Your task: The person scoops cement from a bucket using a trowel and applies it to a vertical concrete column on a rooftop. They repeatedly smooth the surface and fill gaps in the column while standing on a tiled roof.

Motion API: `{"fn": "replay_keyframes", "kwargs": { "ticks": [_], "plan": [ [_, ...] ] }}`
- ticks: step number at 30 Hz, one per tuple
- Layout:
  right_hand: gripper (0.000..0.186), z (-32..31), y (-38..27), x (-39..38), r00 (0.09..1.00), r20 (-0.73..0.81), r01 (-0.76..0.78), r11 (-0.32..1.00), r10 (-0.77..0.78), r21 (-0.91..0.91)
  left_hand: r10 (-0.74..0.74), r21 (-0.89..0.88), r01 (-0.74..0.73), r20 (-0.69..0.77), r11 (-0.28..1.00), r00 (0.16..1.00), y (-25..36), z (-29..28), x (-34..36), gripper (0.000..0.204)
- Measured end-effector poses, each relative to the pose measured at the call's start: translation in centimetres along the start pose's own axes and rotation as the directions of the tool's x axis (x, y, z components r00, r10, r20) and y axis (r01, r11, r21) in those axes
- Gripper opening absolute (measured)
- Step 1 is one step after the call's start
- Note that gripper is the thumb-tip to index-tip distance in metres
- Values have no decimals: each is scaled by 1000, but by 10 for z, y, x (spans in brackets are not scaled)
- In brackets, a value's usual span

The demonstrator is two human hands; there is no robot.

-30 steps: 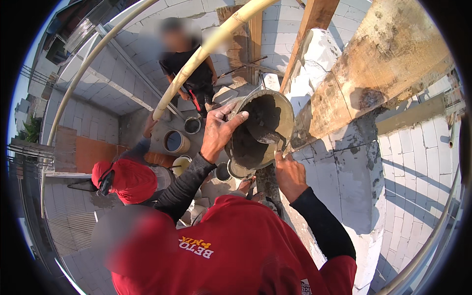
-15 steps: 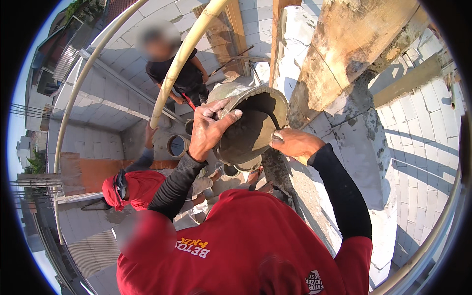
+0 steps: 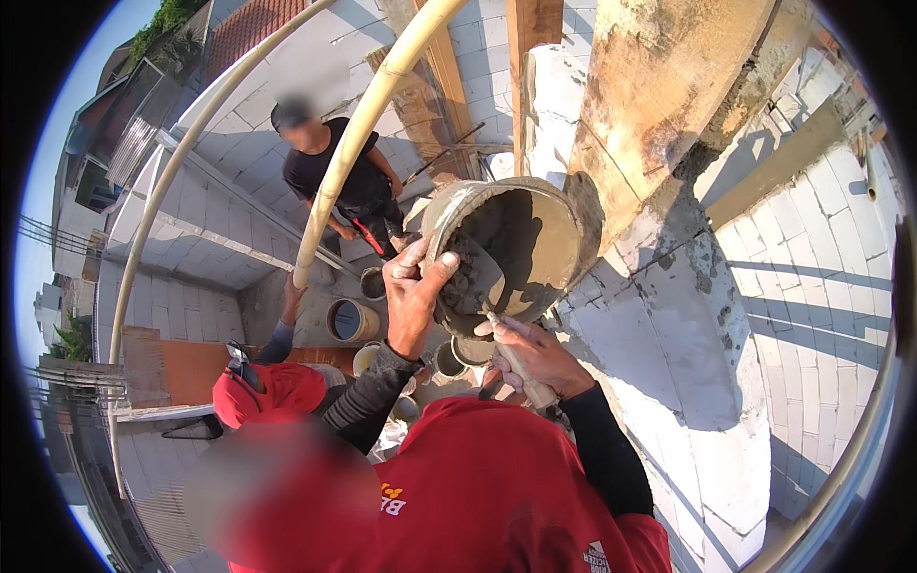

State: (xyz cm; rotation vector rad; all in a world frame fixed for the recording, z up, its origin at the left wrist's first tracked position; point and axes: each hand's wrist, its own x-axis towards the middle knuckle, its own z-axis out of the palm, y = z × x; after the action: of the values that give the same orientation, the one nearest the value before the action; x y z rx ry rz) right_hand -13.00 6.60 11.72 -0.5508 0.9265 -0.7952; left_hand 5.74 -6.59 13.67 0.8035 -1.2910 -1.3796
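A mortar-coated bucket (image 3: 565,229) is tipped so that its mouth faces me. My left hand (image 3: 415,298) grips its left rim, thumb over the inside edge and fingers round the outer wall. Closed round the wooden handle of a trowel (image 3: 522,367), my right hand (image 3: 543,357) is just below the rim. The trowel's blade reaches inside the bucket, against wet grey mortar (image 3: 470,256) at the left side. What bears the bucket's weight is hidden behind it.
A bamboo pole (image 3: 374,113) slants close by on the left. Wooden boards (image 3: 659,105) and a white block wall (image 3: 659,334) stand to the right. Below are a person in black (image 3: 334,177), a person in a red head covering (image 3: 250,387) and several buckets, one pale (image 3: 350,320).
My right hand has moved left and down from the bucket's right rim, turning the trowel. The blade now shows plainly against the mortar. My left hand keeps its grip on the rim.
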Motion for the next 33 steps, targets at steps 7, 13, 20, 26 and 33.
{"fn": "replay_keyframes", "kwargs": {
  "ticks": [7,13,20,26,33],
  "plan": [
    [44,-14,21,-25,1000,16,6,963,-11,269,-71,-93,70,-16,993,997,-23,21,-7,44],
    [43,-22,53,-33,1000,-3,26,910,-27,415,-150,-68,153,49,986,987,-59,28,-22,47],
    [42,-29,69,-54,987,-123,138,926,-100,351,-317,-325,318,56,891,947,-72,29,-25,47],
    [41,-31,99,-78,954,-251,264,865,-167,427,-433,-337,437,91,834,897,-100,28,-22,43],
    [44,30,71,-147,722,-514,669,656,-464,349,-510,-359,516,120,778,852,-124,17,-18,36]
  ]
}}
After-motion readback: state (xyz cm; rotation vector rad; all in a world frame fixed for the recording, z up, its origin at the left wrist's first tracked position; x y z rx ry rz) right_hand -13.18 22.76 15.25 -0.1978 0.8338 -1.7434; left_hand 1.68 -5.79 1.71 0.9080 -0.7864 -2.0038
